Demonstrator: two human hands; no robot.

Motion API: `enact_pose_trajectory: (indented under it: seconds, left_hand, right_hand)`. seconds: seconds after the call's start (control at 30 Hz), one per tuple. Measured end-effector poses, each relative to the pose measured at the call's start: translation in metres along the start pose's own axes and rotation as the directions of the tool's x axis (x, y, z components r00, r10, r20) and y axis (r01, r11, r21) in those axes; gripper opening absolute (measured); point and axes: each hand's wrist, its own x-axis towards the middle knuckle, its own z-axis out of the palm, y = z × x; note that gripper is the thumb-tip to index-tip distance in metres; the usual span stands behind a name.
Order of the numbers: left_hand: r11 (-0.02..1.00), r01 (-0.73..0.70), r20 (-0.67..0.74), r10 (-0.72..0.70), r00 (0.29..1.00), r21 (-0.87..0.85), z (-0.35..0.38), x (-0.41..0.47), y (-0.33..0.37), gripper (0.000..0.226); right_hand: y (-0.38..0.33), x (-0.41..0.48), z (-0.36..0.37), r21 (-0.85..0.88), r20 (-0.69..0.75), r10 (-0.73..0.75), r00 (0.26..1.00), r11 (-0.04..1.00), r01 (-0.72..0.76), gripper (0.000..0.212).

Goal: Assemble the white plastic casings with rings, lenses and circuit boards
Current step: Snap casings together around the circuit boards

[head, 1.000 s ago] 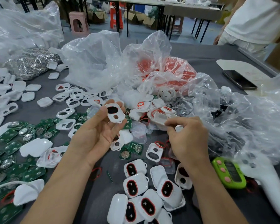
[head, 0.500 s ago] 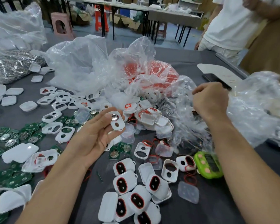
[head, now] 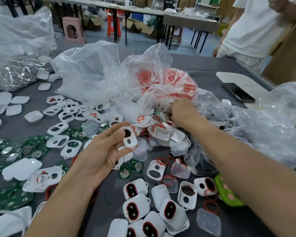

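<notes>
Grey counter (head: 203, 69) littered with parts | left hand (head: 102, 151): fingers and thumb pinch a white casing (head: 129, 138), raised above the pile | right hand (head: 183, 113): fingers curled at the clear bag (head: 169, 79) of red rings, cannot tell if gripping | green circuit boards (head: 32, 146) lie left | ringed casings (head: 140, 183) nearest the person

L hand (head: 108, 147) is sitting palm-up, near centre, thumb & fingers pinching a white casing (head: 129, 137). R hand (head: 183, 113) is reaching farther, knuckles up, fingers curling under; grip hidden.
</notes>
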Motion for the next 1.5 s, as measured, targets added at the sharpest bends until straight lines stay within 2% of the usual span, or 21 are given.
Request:
enact_pose_trajectory:
  seconds: [0.23, 0.3, 0.33, 0.37, 0.43, 0.5, 0.53, 0.6, 0.67, 0.8, 1.0, 1.07, 1.23, 1.3, 1.4, 1.5]
  left_hand:
    - [0.999, 0.022, 0.002, -0.022, 1.0, 0.026, 0.008, 0.001, -0.004, 0.022]
    - [0.999, 0.027, -0.001, -0.027, 1.0, 0.026, 0.009, 0.002, -0.004, 0.023]
    - [0.999, 0.028, -0.003, -0.028, 1.0, 0.028, 0.01, 0.002, -0.004, 0.023]
    - [0.999, 0.027, -0.006, -0.027, 1.0, 0.027, 0.011, 0.002, -0.005, 0.023]
    - [0.999, 0.027, -0.009, -0.027, 1.0, 0.025, 0.013, 0.001, -0.005, 0.022]
    - [0.999, 0.025, -0.007, -0.025, 1.0, 0.031, 0.014, 0.0, -0.007, 0.022]
    - [0.999, 0.022, -0.003, -0.022, 1.0, 0.036, 0.014, -0.001, -0.008, 0.023]
    - [0.999, 0.016, 0.005, -0.016, 1.0, 0.049, 0.014, -0.002, -0.009, 0.026]
    - [0.998, 0.01, 0.018, -0.011, 1.0, 0.07, 0.012, -0.002, -0.01, 0.028]
    - [0.995, 0.008, 0.028, -0.011, 1.0, 0.101, 0.011, -0.002, -0.011, 0.039]
    - [0.995, -0.006, 0.05, 0.001, 0.999, 0.102, 0.011, -0.001, -0.012, 0.039]
    - [0.995, -0.018, 0.065, 0.012, 0.998, 0.097, 0.011, -0.002, -0.013, 0.034]
    - [0.992, -0.028, 0.075, 0.019, 0.997, 0.119, 0.013, -0.003, -0.014, 0.047]
    - [0.992, -0.035, 0.081, 0.025, 0.996, 0.125, 0.013, -0.003, -0.014, 0.045]
    - [0.992, -0.04, 0.08, 0.031, 0.996, 0.117, 0.013, -0.003, -0.014, 0.044]
    - [0.992, -0.056, 0.104, 0.044, 0.994, 0.11, 0.013, -0.002, -0.015, 0.049]
  right_hand:
    - [0.007, -0.013, -0.001, 0.104, -0.108, -0.01, 0.994, 0.994, 0.021, 0.016]
    - [0.007, -0.027, -0.01, 0.288, -0.234, 0.054, 0.971, 0.958, 0.016, 0.016]
    - [0.004, -0.037, -0.016, 0.435, -0.284, 0.109, 0.953, 0.9, 0.026, 0.015]
    - [-0.001, -0.051, -0.021, 0.611, -0.295, 0.18, 0.939, 0.791, 0.041, 0.016]
    - [-0.015, -0.083, -0.024, 0.909, -0.178, 0.291, 0.94, 0.414, 0.043, 0.022]
    - [-0.032, -0.115, -0.017, 0.998, 0.009, 0.279, 0.96, 0.056, -0.025, 0.025]
    - [-0.039, -0.128, -0.012, 0.996, 0.076, 0.256, 0.964, -0.062, -0.062, 0.022]
    - [-0.049, -0.145, -0.004, 0.975, 0.157, 0.2, 0.967, -0.187, -0.12, 0.013]
    - [-0.055, -0.152, 0.003, 0.97, 0.173, 0.147, 0.974, -0.197, -0.143, 0.015]
    - [-0.056, -0.154, 0.007, 0.986, 0.138, 0.111, 0.984, -0.11, -0.126, 0.021]
    - [-0.053, -0.152, 0.014, 0.996, 0.082, 0.141, 0.987, -0.035, -0.077, 0.024]
    - [-0.052, -0.149, 0.017, 0.992, 0.115, 0.157, 0.981, -0.063, -0.106, 0.023]
    - [-0.05, -0.147, 0.019, 0.978, 0.17, 0.152, 0.974, -0.145, -0.148, 0.023]
    - [-0.05, -0.147, 0.018, 0.978, 0.168, 0.16, 0.973, -0.154, -0.143, 0.022]
    - [-0.052, -0.148, 0.017, 0.982, 0.16, 0.157, 0.974, -0.129, -0.14, 0.021]
    - [-0.055, -0.149, 0.017, 0.991, 0.13, 0.14, 0.982, -0.058, -0.123, 0.018]
